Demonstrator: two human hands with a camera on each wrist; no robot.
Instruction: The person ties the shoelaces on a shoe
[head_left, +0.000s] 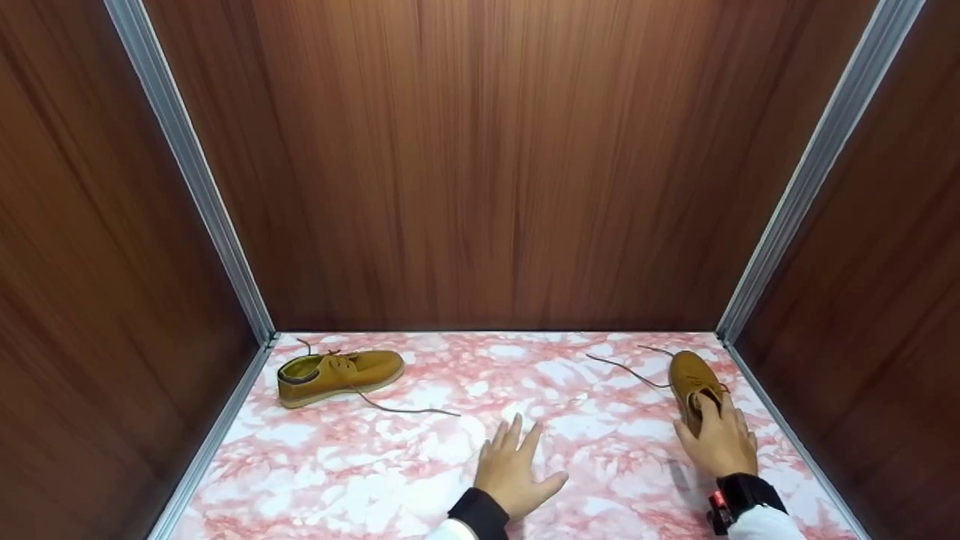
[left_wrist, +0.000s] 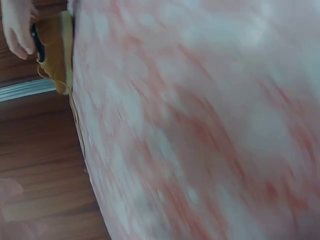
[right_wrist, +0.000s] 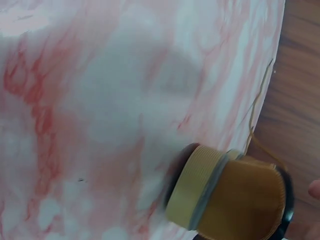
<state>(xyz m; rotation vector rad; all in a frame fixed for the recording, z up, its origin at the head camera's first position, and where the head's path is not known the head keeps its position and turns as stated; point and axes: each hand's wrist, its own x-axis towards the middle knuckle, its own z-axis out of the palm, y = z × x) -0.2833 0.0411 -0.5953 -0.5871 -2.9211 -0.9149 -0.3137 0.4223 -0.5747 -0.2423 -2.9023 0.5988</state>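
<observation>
On the right, a tan lace-up shoe (head_left: 691,373) stands with its toe toward the back wall and its heel toward me. My right hand (head_left: 721,442) hovers at its heel and ankle opening, fingers loosely extended over the collar. In the right wrist view the shoe's heel (right_wrist: 245,197) appears close up, a fingertip (right_wrist: 314,189) just apart from its collar. The left wrist view shows the right hand (left_wrist: 17,25) beside the shoe's opening. My left hand (head_left: 511,472) spreads its fingers above the tabletop near the front middle, holding nothing.
A matching tan shoe (head_left: 341,377) lies at the left, toe pointing right, one lace trailing across the pink-and-white marbled surface (head_left: 360,480). The right shoe's lace (head_left: 626,369) trails left. Wood-grain panels (head_left: 480,165) with metal corner strips (head_left: 199,169) enclose the back and both sides.
</observation>
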